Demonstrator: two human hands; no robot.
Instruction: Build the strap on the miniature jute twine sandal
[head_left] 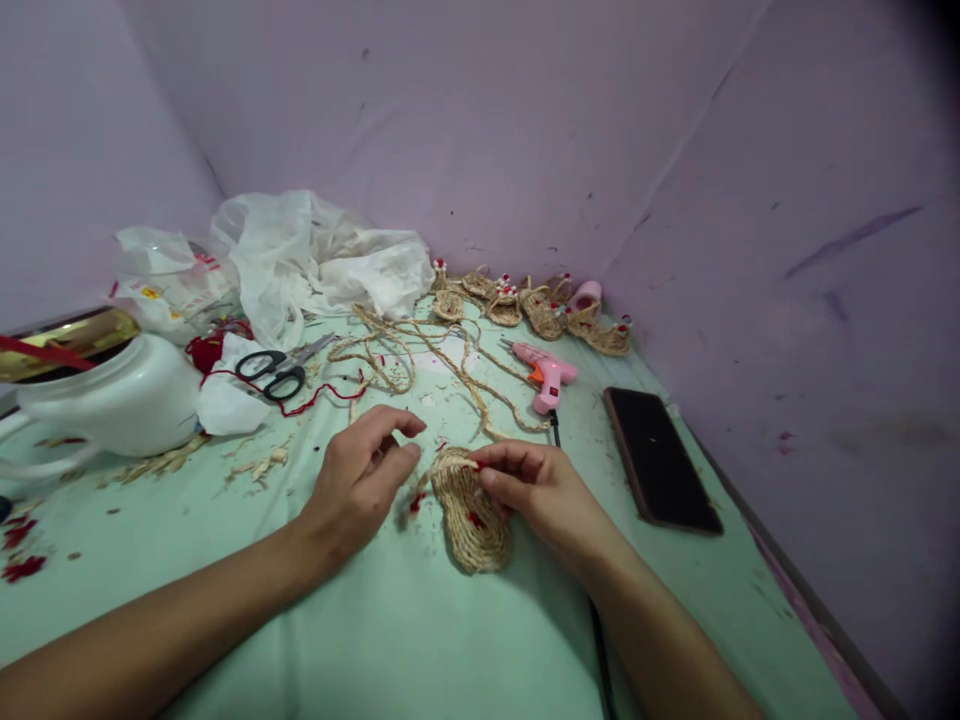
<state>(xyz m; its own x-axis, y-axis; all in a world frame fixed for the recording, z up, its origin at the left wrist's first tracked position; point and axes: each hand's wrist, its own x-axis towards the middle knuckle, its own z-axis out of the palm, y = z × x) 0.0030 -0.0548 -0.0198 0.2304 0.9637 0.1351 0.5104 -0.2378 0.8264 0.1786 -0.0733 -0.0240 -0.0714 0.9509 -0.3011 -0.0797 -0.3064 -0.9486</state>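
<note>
"So, where does the woven piece sit?"

"Near the middle of the tabletop (375,640), flat, between the two hands. It's a coiled, sole-shaped woven piece (478,530) with a red patch on its face, its narrower end pointing away from the person."

"And which step is in hand?"

"I'd judge it to be work on a pale strand (466,462) at that far end. The right hand (544,490) pinches it between thumb and forefinger. A bit of red shows at the fingertips, too small to name."

"What does the next move call for?"

"A steady pinch, I'd say, and the other hand close by to hold the piece from slipping."

"Is that other hand holding anything?"

"Not that I can see. The left hand (358,490) is just beside the piece, thumb and fingers parted, fingertips towards the piece's far end. A loose end with red on it lies blurred in the gap; I can't tell whether it joins the piece."

"How are the arms set?"

"Both forearms slant in from the near corners. The right wrist is bent so the fingers point left across the piece; the left palm faces inward."

"And farther out?"

"Braided cord (480,405) trails beyond the hands, a pink glue gun (551,375) right of it, a phone (664,460) farther right, scissors (281,375) to the left, and small woven shoes (544,315) along the wall."
</note>
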